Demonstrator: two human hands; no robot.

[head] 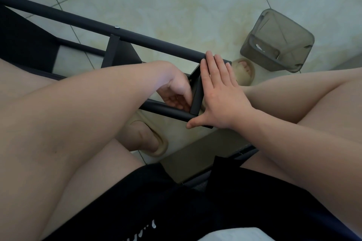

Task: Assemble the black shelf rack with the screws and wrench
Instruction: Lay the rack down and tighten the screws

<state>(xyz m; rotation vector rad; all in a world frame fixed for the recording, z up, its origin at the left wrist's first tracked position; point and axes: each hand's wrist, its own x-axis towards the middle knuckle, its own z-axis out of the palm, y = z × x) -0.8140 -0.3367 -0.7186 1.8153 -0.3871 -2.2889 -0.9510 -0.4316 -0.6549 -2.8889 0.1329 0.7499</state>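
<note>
The black shelf rack lies on its side across the tiled floor between my knees. Its far pole (137, 39) carries a silver screw head (117, 27), and its near pole (168, 112) runs under my left wrist. A black end panel (197, 96) stands between the two poles. My right hand (219, 96) presses flat against the panel's outer face, fingers straight and thumb spread by the near pole's end. On the panel's inner side, my left hand (178, 92) has its fingers bent toward the panel. What they hold is hidden. No wrench shows.
A grey translucent plastic bin (278, 41) lies tipped on the floor at the right. My feet in beige slippers (244, 70) (148, 139) sit under the rack. Another black shelf panel (115, 53) and a larger one (23, 35) stand further left.
</note>
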